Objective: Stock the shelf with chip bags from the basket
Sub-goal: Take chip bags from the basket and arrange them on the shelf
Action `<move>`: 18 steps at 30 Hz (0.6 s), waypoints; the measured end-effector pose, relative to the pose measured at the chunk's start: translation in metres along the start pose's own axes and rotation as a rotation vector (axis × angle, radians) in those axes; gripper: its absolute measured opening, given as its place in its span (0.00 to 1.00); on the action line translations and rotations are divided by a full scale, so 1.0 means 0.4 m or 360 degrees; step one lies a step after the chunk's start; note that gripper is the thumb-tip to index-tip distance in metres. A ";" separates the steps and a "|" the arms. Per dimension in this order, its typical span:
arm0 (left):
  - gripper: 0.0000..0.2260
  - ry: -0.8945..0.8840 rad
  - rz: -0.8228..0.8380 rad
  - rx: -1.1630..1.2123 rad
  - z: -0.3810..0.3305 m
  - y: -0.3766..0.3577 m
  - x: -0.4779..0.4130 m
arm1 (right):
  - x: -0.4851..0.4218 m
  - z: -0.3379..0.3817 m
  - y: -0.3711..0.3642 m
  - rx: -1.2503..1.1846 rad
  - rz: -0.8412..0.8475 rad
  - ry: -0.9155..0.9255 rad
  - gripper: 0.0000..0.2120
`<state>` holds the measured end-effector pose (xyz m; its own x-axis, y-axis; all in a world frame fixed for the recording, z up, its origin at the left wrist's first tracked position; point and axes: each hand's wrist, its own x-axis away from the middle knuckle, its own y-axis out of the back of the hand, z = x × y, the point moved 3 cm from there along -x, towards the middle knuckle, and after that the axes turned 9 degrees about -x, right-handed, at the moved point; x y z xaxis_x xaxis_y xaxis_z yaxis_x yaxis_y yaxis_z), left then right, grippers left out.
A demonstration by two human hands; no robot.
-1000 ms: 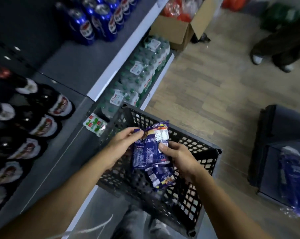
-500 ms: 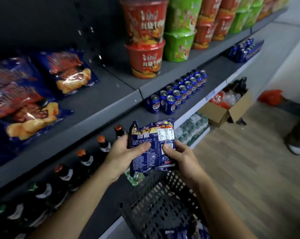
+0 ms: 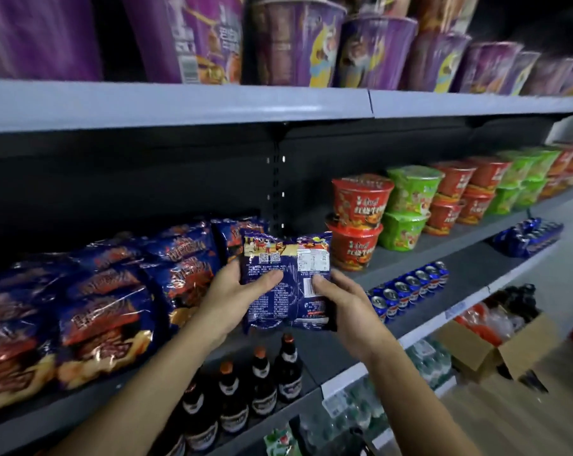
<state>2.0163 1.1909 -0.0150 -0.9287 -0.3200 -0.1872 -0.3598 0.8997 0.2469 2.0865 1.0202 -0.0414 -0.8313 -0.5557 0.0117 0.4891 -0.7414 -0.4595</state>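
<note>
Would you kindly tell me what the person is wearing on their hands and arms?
Nothing shows on them. The left hand and right hand are bare, with no gloves, rings or watch visible. The left forearm and right forearm are uncovered to the frame's lower edge; no sleeve comes into view.

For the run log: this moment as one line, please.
stage: bag before grey metal shelf | held: dark blue foil chip bag | left hand: grips left edge | right hand: grips right edge

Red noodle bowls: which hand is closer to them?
Right. The right hand grips the right edge of the chip bag, just left of the red noodle bowls. The left hand grips its other edge, farther away.
</note>
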 end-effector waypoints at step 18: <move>0.22 -0.0333 -0.0719 -0.0685 -0.056 0.104 0.009 | -0.054 0.053 -0.102 0.0057 -0.0086 0.0206 0.11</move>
<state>1.9962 1.2205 0.0158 -0.6563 -0.5352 -0.5318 -0.7544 0.4772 0.4507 2.0902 1.0544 -0.0040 -0.8826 -0.4632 -0.0803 0.4500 -0.7830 -0.4295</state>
